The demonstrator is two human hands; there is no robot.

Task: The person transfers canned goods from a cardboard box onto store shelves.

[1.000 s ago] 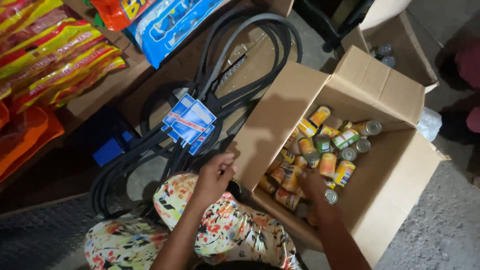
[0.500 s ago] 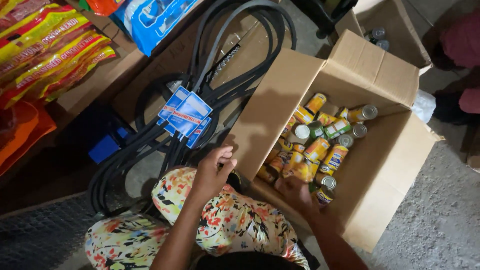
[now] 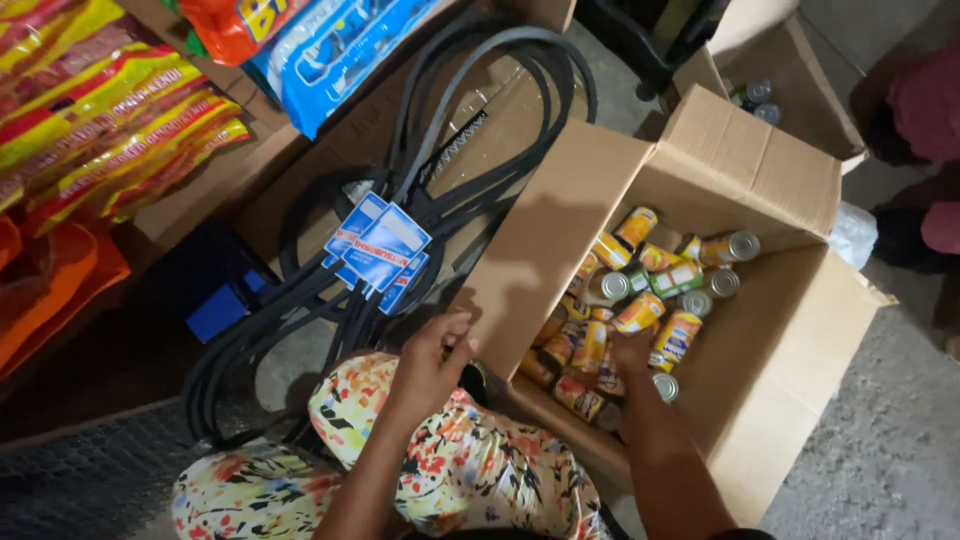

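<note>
- Cans (image 3: pixel 640 312), orange and yellow with silver ends, lie jumbled in the near-left part of my open box (image 3: pixel 770 390); the lowest ones sink into shadow and I cannot count them.
- My right hand (image 3: pixel 632 350) is down among the cans, fingers on one or two of them; the pile hides my fingertips, so I cannot tell whether I have hold of any can.
- My left hand (image 3: pixel 432 360) is loosely curled over my knee (image 3: pixel 400 420) in flowered cloth, just beside the box's near flap, holding nothing that I can see.
- Both forearms run out of the bottom edge.
- The far right half of the box floor is bare cardboard, with room there to shift cans.
- Black belts (image 3: pixel 440 170) with blue tags (image 3: pixel 380 245) hang close on the left of the box, touching its flap.
- Snack bags (image 3: pixel 110 110), red and yellow, are cut off at the top left corner.
- A second box (image 3: pixel 790 60) behind holds a few cans, mostly hidden.
- Another person's pink sleeve (image 3: pixel 925 110) is cut by the right edge.
- Grey floor (image 3: pixel 890 440) lies open to the right of the box.
</note>
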